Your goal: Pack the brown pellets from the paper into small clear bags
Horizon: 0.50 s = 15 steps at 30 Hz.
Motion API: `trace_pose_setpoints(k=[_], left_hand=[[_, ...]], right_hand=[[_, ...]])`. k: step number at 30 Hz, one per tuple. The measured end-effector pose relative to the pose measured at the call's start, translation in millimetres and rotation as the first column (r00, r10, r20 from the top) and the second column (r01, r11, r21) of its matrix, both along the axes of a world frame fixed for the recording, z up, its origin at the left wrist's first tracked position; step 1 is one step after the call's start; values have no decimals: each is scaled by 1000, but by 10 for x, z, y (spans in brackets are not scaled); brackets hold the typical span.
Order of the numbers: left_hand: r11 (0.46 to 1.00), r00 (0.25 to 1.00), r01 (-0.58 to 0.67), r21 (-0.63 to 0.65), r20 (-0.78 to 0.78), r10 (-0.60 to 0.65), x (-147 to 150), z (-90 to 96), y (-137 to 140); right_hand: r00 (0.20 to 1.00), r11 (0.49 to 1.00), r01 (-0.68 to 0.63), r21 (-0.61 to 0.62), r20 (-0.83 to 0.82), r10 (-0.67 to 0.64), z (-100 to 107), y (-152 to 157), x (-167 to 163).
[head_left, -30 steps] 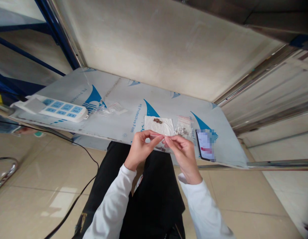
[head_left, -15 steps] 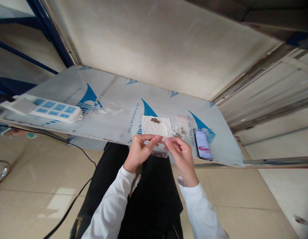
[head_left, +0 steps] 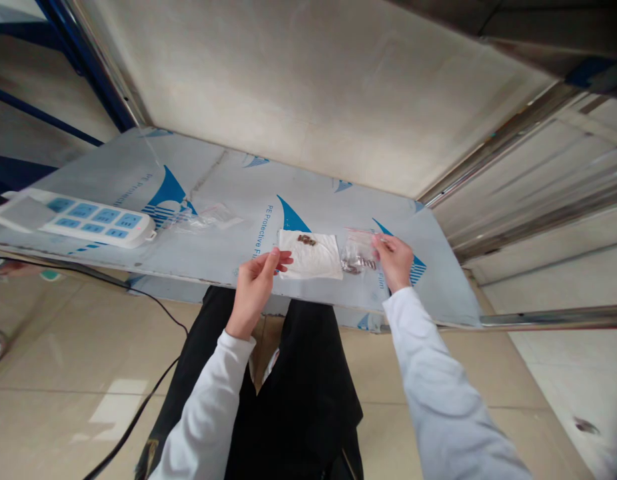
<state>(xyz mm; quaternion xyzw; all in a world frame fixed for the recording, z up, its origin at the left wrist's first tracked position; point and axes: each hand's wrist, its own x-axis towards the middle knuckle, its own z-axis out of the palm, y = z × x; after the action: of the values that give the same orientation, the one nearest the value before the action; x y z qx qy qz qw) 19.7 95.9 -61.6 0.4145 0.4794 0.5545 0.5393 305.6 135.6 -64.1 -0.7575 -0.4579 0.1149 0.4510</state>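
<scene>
My right hand (head_left: pixel 394 260) pinches the edge of a clear zip bag (head_left: pixel 359 252) at the right of the white tissue. Small dark metal-looking pieces show inside the bag, and other bags lie at the same spot. Left of the tissue, my left hand (head_left: pixel 258 288) hovers by the table's front edge, fingers loosely apart and holding nothing. On the folded white tissue (head_left: pixel 316 267) rests a little cluster of brownish metal pieces (head_left: pixel 306 240), too small to name. The phone seen earlier is hidden behind my right hand and sleeve.
The table (head_left: pixel 228 250) wears blue-printed protective film. At its left lie a white power strip (head_left: pixel 93 217) with blue sockets and some crumpled clear bags (head_left: pixel 208 219). A black cable (head_left: pixel 161 393) hangs down to the floor. A panel (head_left: pixel 288 93) rises behind the table.
Both hands held a clear bag at the table's front edge. My left hand has let go and moved left; my right hand has carried the bag right, to the other bags.
</scene>
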Motion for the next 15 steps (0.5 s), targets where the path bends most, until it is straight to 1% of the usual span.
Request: trace_pose_setpoints(k=[2, 5, 7, 9, 10, 11, 12, 13, 14, 15], left_hand=[[998, 998, -55, -24, 13, 55, -77, -14, 31], [993, 993, -114, -24, 10, 114, -194, -24, 60], [986, 986, -168, -12, 14, 168, -275, -33, 72], [972, 971, -236, -10, 44, 236, -361, -48, 82], [960, 957, -280, -14, 68, 281, -406, -56, 87], [945, 940, -328, -20, 96, 328, -452, -63, 93], [926, 917, -377, -25, 128, 377, -499, -67, 100], [905, 892, -425, -28, 160, 423, -548, -67, 106], [884, 865, -467, -29, 191, 464, -599, -63, 112], [864, 840, -503, -28, 220, 496, -652, -54, 116]], right_hand=[[994, 999, 46, -15, 102, -44, -87, 180, 188], [977, 998, 68, -3, 203, -66, -159, 231, 275], [935, 996, 75, 56, 344, -90, -143, 176, 183], [873, 989, 14, 146, 480, -83, -78, 131, -63], [855, 983, -56, 175, 516, -44, -36, 131, -251], [850, 971, -146, 187, 527, 27, 5, 155, -483], [848, 952, -252, 174, 514, 130, 38, 203, -752], [829, 919, -373, 129, 492, 268, 57, 275, -1049], [787, 868, -490, 81, 468, 401, 57, 367, -1360], [719, 801, -598, 18, 453, 527, 37, 471, -1670]])
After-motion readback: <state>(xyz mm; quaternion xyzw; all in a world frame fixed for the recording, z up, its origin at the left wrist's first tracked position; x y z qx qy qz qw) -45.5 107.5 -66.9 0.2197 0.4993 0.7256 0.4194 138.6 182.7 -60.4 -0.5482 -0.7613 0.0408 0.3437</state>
